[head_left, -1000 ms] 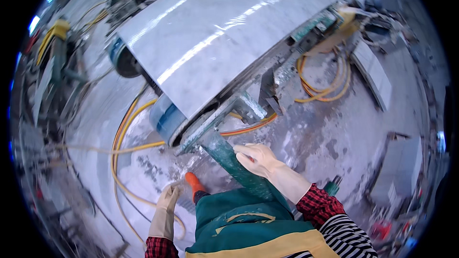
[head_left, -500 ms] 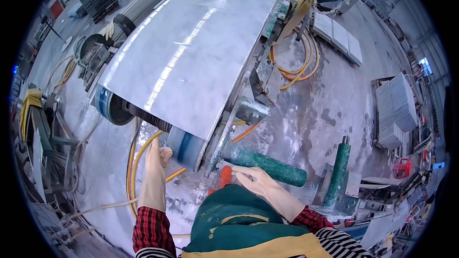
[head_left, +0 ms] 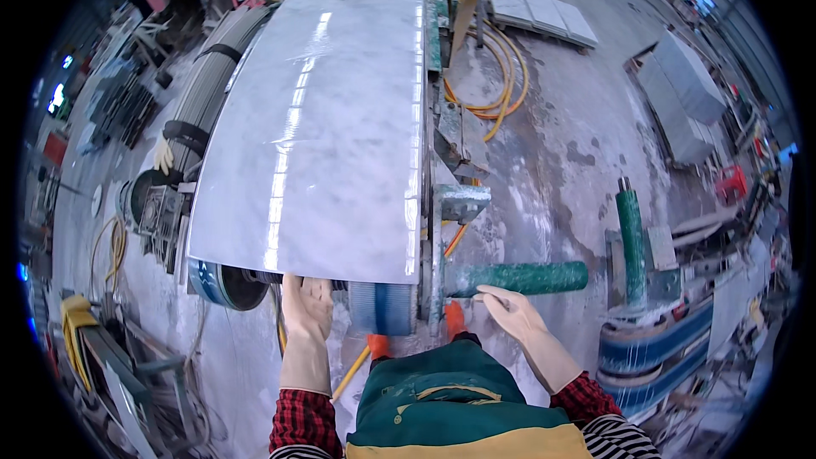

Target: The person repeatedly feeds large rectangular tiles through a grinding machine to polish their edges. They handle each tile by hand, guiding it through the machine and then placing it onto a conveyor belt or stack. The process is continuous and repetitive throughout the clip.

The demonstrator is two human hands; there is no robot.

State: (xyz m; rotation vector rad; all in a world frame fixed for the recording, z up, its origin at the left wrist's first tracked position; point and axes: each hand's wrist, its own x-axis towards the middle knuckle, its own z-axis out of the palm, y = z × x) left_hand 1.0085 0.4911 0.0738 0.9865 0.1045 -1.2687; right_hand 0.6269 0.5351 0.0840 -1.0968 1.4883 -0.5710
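A large polished grey-white marble slab (head_left: 327, 119) fills the upper centre of the frame, lying flat on a machine bed. The left hand (head_left: 308, 308), in a pale glove, sits at lower centre-left with fingers spread flat against the slab's near edge, clasping nothing. The right hand (head_left: 510, 310), also gloved, lies at lower centre-right, its fingers curled loosely over the dusty green cylindrical roller (head_left: 517, 278) that juts rightward from the machine frame. A coiled orange hose (head_left: 501, 85) lies on the wet concrete floor (head_left: 561, 161) at upper right.
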